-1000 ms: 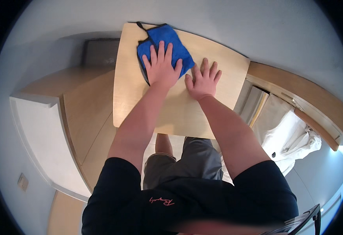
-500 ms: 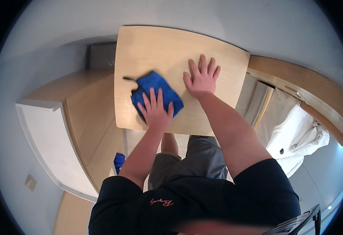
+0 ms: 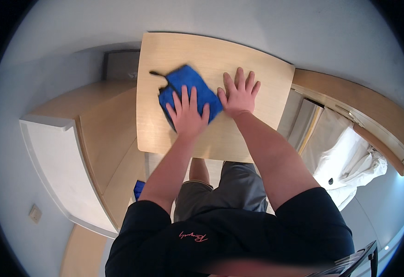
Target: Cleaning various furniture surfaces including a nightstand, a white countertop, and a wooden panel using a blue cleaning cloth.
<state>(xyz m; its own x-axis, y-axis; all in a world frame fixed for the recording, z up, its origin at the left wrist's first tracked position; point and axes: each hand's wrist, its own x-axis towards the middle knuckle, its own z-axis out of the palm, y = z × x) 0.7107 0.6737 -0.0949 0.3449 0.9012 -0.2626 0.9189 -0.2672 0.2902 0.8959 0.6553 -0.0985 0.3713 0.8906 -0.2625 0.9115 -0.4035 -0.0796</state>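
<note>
A blue cleaning cloth with dark edging and a small hanging loop lies on the pale wooden tabletop. My left hand presses flat on the cloth, its fingers spread and not wrapped around it. To the right, my right hand rests palm down on the bare wood with fingers apart, holding nothing. The cloth's right corner comes close to my right thumb; its underside is hidden.
A wooden cabinet with a white end panel stands at the left. White garments hang on the right beneath a wooden rail. A grey wall borders the tabletop's far edge. Below my left forearm, a blue item shows partly.
My left hand has slid the cloth away from me and slightly to the right. My right hand stays in nearly the same place.
</note>
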